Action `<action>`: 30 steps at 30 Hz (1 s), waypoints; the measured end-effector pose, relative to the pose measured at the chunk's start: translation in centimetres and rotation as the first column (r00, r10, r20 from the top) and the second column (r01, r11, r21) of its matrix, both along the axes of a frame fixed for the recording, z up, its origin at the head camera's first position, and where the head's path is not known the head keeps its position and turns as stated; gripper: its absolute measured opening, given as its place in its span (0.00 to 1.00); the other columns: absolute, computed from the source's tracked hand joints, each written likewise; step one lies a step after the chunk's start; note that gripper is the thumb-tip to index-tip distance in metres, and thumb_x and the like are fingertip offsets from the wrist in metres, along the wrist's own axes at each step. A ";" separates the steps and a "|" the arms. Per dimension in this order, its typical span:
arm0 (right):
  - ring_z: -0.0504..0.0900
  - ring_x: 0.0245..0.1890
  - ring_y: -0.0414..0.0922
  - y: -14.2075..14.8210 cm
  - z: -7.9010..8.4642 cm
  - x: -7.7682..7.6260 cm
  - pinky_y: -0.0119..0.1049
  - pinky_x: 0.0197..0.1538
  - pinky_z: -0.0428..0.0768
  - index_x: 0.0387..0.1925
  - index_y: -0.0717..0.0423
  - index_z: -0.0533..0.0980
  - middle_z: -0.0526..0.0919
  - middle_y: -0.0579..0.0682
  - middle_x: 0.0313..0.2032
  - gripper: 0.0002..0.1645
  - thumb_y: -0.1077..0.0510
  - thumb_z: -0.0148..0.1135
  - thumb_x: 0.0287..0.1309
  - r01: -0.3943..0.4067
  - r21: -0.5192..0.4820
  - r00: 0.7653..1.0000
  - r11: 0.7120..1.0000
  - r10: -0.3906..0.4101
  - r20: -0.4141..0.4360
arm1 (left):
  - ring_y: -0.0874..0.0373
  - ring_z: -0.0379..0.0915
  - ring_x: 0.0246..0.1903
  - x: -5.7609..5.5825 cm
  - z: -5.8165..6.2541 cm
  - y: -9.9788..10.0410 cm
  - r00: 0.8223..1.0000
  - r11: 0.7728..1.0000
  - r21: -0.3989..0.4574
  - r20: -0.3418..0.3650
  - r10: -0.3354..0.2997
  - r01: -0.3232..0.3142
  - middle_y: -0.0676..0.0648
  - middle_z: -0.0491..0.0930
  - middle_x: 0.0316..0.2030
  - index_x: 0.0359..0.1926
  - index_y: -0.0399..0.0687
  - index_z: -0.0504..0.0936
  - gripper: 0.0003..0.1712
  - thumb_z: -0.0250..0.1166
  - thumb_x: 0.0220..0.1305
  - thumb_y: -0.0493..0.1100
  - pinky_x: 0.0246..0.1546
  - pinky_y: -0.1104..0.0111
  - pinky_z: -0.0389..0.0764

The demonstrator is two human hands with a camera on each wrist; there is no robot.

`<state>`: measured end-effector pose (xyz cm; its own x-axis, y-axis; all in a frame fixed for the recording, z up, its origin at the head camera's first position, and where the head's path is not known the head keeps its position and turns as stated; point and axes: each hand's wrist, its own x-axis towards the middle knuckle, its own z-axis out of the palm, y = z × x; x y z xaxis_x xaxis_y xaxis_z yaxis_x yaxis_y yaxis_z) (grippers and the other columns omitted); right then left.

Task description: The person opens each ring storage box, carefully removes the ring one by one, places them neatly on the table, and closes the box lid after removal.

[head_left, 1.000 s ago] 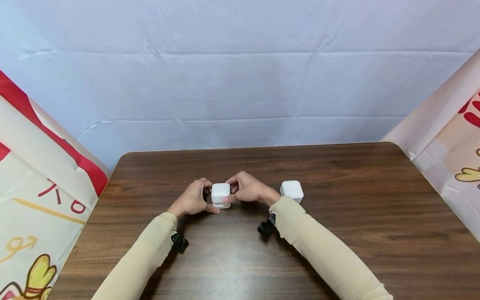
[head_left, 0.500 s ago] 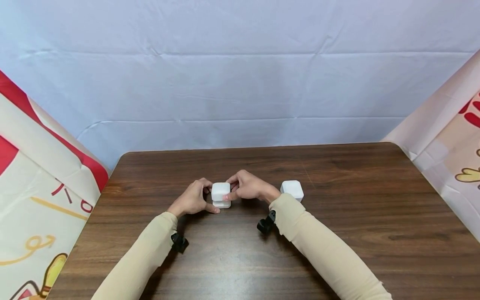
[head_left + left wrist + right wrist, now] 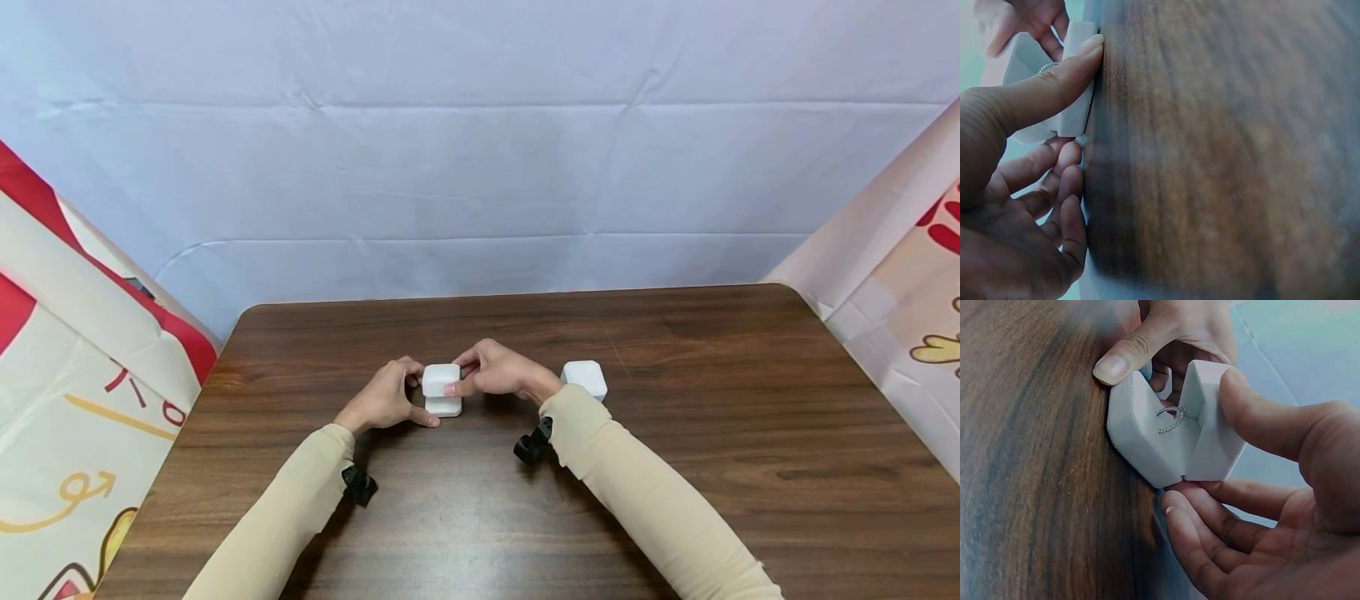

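A white ring box (image 3: 444, 407) stands on the table in the head view, its lid (image 3: 1216, 434) tilted up from the base (image 3: 1130, 428). Inside, a silver-coloured ring (image 3: 1174, 419) with a beaded band sits upright in the base. My left hand (image 3: 385, 398) pinches the base from the left, its thumb (image 3: 1054, 94) along the near side. From the right, my right hand (image 3: 502, 372) grips the lid, thumb (image 3: 1266, 422) against its front and other fingers behind. A second white box (image 3: 585, 380), similar in shape and closed, stands beyond my right wrist.
The brown wooden table (image 3: 465, 517) reaches back to a pale hanging cloth (image 3: 480, 183). A printed cloth (image 3: 82, 417) hangs along the left edge, another (image 3: 900, 317) on the right. Each wrist carries a small black camera (image 3: 532, 446).
The lid has risen, and the gap between it and the base has widened. My right hand has moved slightly up with the lid; my left hand has stayed in place.
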<state>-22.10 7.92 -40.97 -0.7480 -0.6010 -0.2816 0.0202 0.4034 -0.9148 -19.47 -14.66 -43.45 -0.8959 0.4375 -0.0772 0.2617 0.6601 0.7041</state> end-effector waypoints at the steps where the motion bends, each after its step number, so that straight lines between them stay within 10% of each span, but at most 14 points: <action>1: 0.83 0.39 0.42 0.0 0.0 0.0 0.36 0.47 0.79 0.55 0.71 0.79 0.87 0.56 0.42 0.24 0.62 0.72 0.60 0.005 0.003 1.000 1.000 -0.005 0.004 | 0.51 0.72 0.43 0.0 0.0 0.0 1.000 1.000 0.000 0.003 0.001 -0.001 0.47 0.77 0.41 0.46 0.38 0.83 0.32 0.87 0.40 0.42 0.48 0.59 0.73; 30: 0.83 0.49 0.49 0.0 -0.9 0.0 0.43 0.54 0.80 0.56 0.66 0.80 0.83 0.56 0.54 0.29 0.45 0.64 0.69 0.159 -0.003 0.983 0.987 -0.159 0.087 | 0.52 0.71 0.42 0.0 -0.3 0.0 0.999 1.000 0.019 0.043 0.012 -0.013 0.45 0.75 0.40 0.42 0.39 0.80 0.28 0.87 0.41 0.41 0.48 0.58 0.73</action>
<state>-22.06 7.95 -41.85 -0.8073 -0.4795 -0.3440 0.1626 0.3796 -0.9107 -19.43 -14.68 -43.78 -0.8975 0.4279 -0.1070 0.2227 0.6491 0.7274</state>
